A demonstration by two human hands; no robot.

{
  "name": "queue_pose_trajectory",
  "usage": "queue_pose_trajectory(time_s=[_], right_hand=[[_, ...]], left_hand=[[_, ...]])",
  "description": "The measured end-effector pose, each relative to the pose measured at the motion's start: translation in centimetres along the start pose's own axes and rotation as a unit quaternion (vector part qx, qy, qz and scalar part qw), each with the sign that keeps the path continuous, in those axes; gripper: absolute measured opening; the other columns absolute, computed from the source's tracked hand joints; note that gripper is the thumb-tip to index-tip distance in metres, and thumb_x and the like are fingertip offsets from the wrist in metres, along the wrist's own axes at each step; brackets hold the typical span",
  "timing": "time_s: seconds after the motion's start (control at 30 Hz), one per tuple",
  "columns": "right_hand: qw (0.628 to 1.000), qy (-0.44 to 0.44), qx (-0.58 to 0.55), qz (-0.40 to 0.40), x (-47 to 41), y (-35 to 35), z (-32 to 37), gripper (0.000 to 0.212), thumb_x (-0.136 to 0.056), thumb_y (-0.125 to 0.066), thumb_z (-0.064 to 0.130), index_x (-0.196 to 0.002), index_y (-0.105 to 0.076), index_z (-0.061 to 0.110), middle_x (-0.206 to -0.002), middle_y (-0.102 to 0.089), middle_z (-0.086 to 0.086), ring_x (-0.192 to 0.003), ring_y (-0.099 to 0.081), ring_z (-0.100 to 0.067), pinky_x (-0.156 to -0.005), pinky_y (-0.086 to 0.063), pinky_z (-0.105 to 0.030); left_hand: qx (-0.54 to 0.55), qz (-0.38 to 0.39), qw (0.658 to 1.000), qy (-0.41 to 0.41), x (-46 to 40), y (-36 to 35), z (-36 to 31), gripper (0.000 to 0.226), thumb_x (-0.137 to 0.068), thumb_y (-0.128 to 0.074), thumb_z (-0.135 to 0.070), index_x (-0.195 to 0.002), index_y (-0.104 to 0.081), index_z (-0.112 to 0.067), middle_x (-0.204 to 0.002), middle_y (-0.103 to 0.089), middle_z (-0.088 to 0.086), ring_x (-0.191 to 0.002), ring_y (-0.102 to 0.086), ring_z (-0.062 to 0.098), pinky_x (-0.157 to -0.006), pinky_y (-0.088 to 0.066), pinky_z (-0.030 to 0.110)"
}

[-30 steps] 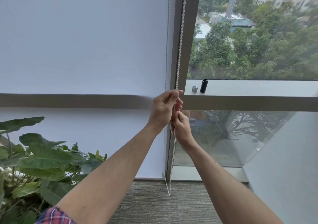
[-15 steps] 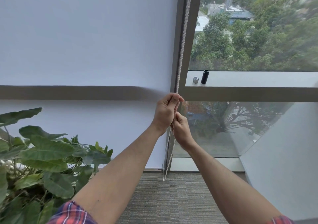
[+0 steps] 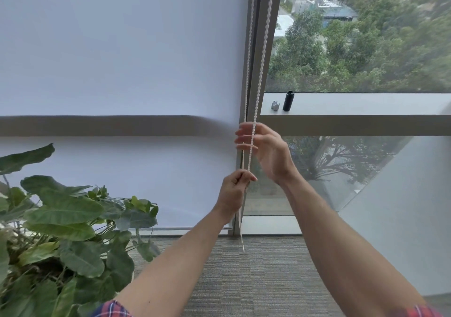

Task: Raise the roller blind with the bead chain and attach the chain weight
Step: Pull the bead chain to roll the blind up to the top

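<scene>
The white fabric roller blind (image 3: 117,48) is pulled nearly all the way down over the left window pane, with its bottom edge sitting just above the grey carpet (image 3: 263,272). The white bead chain (image 3: 260,55) hangs in two strands along the grey vertical window frame (image 3: 259,12) on the blind's right side, and the loop's lower end dangles down to just above the carpet.

Left hand (image 3: 233,192) is the lower one, closed into a fist around the chain, thumb on top pinching it. Right hand (image 3: 266,152) is higher up and sits loose, fingers (image 3: 244,141) spread and uncurled, with both strands passing in front of them. Can't really tell if those fingers are touching the chain or just hovering behind it, there's some motion blur.

On the pale grey window ledge (image 3: 366,104) to the right of the frame, there's a small black cylinder (image 3: 288,101) standing upright, and just beside it on its left a small silver metal clip-like piece (image 3: 275,105). Both are well apart from the hands.

Big green leafy potted plant (image 3: 61,219) fills the lower left corner. Red plaid sleeves (image 3: 109,309) peek in at the bottom edge. Trees and buildings show outside through the uncovered right pane.
</scene>
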State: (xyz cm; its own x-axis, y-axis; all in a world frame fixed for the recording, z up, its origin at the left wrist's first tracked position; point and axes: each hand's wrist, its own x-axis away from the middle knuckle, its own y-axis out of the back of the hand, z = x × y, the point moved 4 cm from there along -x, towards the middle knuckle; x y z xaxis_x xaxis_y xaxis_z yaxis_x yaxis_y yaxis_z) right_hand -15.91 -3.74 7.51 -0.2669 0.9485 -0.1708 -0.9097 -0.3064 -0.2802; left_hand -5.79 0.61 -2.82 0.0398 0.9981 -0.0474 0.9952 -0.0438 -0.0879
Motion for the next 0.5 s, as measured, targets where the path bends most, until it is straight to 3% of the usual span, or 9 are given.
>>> queue_pose_trajectory(time_s=[0.1, 0.2, 0.33, 0.43, 0.5], right_hand=[[0.998, 0.061, -0.022, -0.003, -0.7, -1.9, 1.9, 0.033, -0.101, -0.038, 0.027, -0.105, -0.064, 0.006, -0.074, -0.05, -0.008, -0.062, -0.043, -0.02, -0.054, -0.034, -0.031], [0.995, 0.088, -0.001, -0.042, -0.9, -3.0, 2.0, 0.046, -0.104, -0.032, 0.037, -0.078, -0.059, 0.011, -0.059, -0.031, 0.001, -0.051, -0.02, -0.017, -0.047, -0.018, -0.027], [0.983, 0.107, 0.063, -0.136, -0.6, -3.5, 1.4, 0.044, -0.101, -0.036, 0.038, -0.063, -0.041, 0.017, -0.054, -0.03, -0.002, -0.042, -0.024, -0.01, -0.039, -0.016, -0.026], [0.981, 0.108, 0.051, -0.15, -0.6, -3.5, 1.3, 0.044, -0.1, -0.039, 0.038, -0.061, -0.038, 0.018, -0.056, -0.029, -0.002, -0.043, -0.023, -0.01, -0.038, -0.017, -0.024], [0.981, 0.111, 0.045, -0.151, -0.4, -3.5, 0.9, 0.045, -0.1, -0.04, 0.038, -0.06, -0.037, 0.019, -0.055, -0.028, -0.002, -0.042, -0.023, -0.009, -0.038, -0.018, -0.021]], left_hand=[[-0.006, 0.0, 1.0, 0.009, 0.6, -0.2, 1.0, 0.027, -0.101, -0.05, -0.012, -0.08, -0.068, -0.014, -0.052, -0.041, -0.014, -0.052, -0.03, 0.009, -0.051, -0.025, 0.025], [-0.001, 0.0, 1.0, 0.009, 0.7, -0.2, 1.3, 0.028, -0.101, -0.05, -0.013, -0.08, -0.068, -0.014, -0.051, -0.037, -0.012, -0.051, -0.027, 0.01, -0.051, -0.021, 0.029], [-0.009, 0.019, 1.0, 0.008, 0.6, 0.0, 1.2, 0.027, -0.099, -0.05, -0.018, -0.081, -0.069, -0.016, -0.051, -0.04, -0.013, -0.052, -0.029, 0.012, -0.051, -0.022, 0.029], [-0.03, 0.044, 0.998, 0.017, -0.1, 0.6, 0.8, 0.029, -0.101, -0.05, -0.016, -0.08, -0.069, -0.018, -0.053, -0.041, -0.007, -0.053, -0.031, 0.014, -0.053, -0.02, 0.034], [-0.049, 0.076, 0.996, 0.021, -0.2, 0.8, 0.4, 0.03, -0.1, -0.051, -0.018, -0.078, -0.071, -0.021, -0.054, -0.05, -0.008, -0.053, -0.041, 0.01, -0.054, -0.031, 0.024]])
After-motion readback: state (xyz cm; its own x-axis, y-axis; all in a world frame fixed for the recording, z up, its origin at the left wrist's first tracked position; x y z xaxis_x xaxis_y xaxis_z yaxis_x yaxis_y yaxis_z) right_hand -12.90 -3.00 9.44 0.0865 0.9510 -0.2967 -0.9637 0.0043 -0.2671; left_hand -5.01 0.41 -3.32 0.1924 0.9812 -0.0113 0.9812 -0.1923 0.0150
